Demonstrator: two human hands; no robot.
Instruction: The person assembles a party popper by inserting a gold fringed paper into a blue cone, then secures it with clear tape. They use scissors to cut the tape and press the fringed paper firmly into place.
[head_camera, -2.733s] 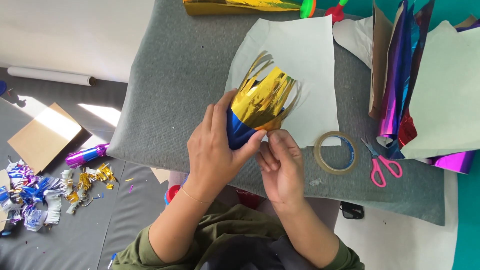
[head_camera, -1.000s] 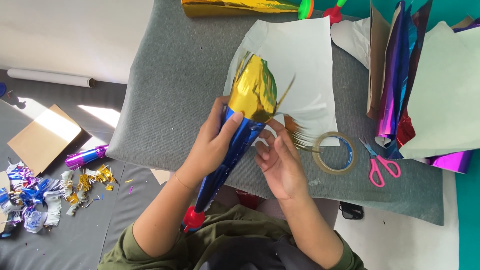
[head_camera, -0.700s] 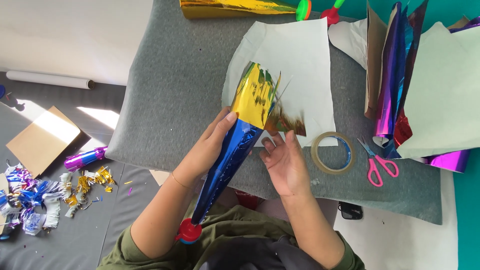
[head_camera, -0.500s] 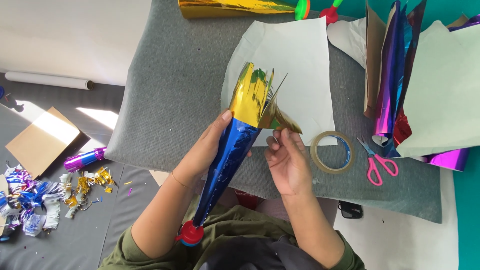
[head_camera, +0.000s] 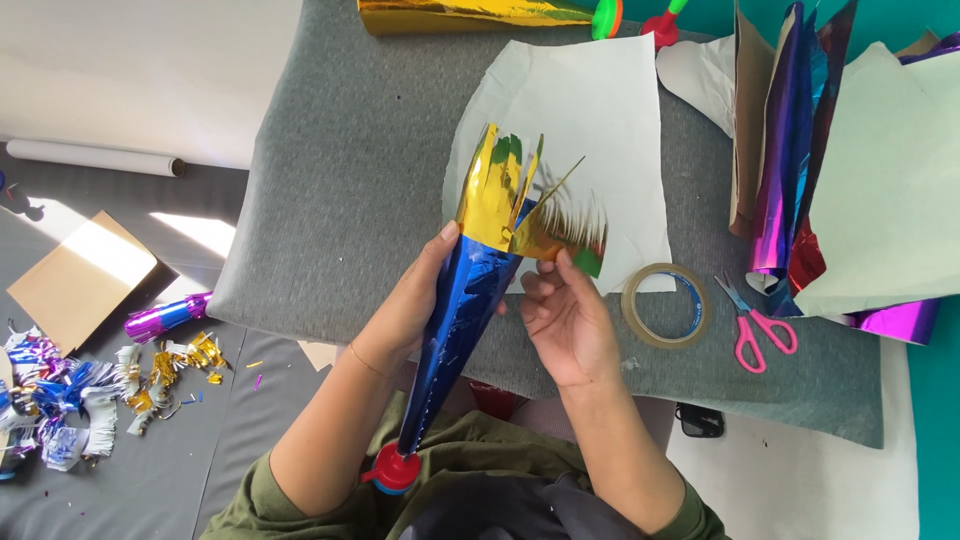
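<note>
A long shiny blue foil cone (head_camera: 455, 325) with a red mouthpiece at its narrow end points toward my chest. My left hand (head_camera: 410, 300) grips the cone just below its wide end. A gold fringed foil strip (head_camera: 515, 200) wraps around that wide end, its cut strands sticking up. My right hand (head_camera: 565, 315) pinches the loose end of the gold strip beside the cone, holding it out to the right.
Beneath the cone, a white paper sheet (head_camera: 590, 110) lies on the grey cushion (head_camera: 350, 170). To the right are a tape roll (head_camera: 665, 305), pink scissors (head_camera: 755, 325) and foil sheets (head_camera: 790, 150). A gold cone (head_camera: 480, 12) lies at the top. Foil scraps (head_camera: 90, 390) litter the floor at left.
The cone was turned so its length shows and its mouthpiece points at me. The gold fringe moved up from a bunched bundle, and my right hand has pulled its loose end out sideways.
</note>
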